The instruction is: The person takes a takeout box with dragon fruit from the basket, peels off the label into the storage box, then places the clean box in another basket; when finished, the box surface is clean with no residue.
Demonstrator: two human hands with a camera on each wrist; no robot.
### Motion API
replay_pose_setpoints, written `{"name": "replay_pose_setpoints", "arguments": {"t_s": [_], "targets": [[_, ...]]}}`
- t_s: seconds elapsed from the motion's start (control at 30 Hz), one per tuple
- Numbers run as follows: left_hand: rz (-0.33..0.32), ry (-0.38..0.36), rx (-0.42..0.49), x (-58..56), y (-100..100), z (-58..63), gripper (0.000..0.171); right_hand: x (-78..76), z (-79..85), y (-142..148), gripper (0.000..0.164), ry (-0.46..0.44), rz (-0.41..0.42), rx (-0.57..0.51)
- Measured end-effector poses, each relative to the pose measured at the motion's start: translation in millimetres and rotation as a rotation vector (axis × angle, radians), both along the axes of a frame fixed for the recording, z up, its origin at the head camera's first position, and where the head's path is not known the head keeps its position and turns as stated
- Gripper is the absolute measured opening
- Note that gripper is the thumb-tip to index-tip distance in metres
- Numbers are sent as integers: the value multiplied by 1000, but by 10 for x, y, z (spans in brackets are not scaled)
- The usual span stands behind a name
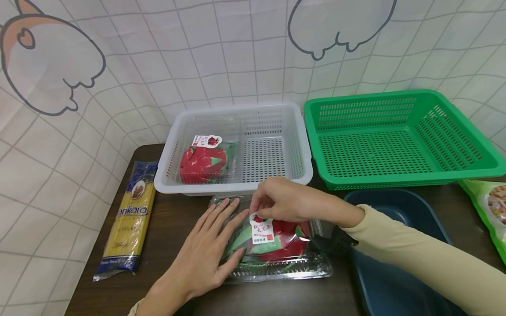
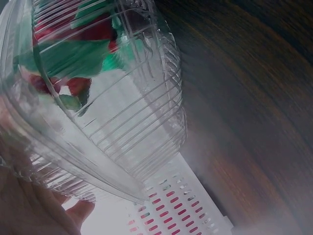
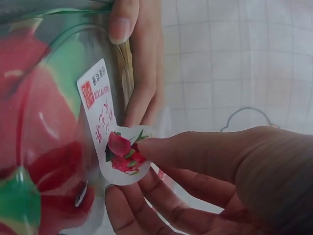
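A clear plastic clamshell box (image 1: 278, 273) with red and green dragon fruit (image 1: 290, 241) inside lies on the dark wooden table. On its lid is a white label (image 1: 262, 231) printed with a dragon fruit picture. My right hand (image 1: 286, 201) pinches the label's rounded picture end between thumb and fingers. In the right wrist view, that end of the label (image 3: 98, 100) stands off the lid, while its lettered part lies along the plastic. Fingers spread and straight, my left hand (image 1: 209, 248) rests on the lid's left side. The left wrist view shows the box's ribbed side (image 2: 142, 112).
Behind the box stands a white basket (image 1: 294, 173) holding another labelled box of dragon fruit (image 1: 205, 162). A green basket (image 1: 371, 180) is at back right, with a dark blue tub (image 1: 395, 281) before it. A pasta packet (image 1: 132, 215) lies left; a green bag (image 1: 484, 206) lies far right.
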State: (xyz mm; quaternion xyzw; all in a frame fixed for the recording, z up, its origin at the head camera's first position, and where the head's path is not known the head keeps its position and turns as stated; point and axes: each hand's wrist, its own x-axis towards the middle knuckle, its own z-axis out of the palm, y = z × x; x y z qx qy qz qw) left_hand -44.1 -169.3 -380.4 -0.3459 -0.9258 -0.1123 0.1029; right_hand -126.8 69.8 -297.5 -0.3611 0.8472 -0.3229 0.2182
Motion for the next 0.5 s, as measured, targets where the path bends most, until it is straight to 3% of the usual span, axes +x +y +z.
{"name": "replay_pose_setpoints", "arguments": {"t_s": [0.23,0.5], "targets": [[-4,3,8,0,-3,-9,67,139,59,24,5,69,-31,-8],[-1,-6,8,7,-9,-4,66,343,180,68,10,179,19,-16]]}}
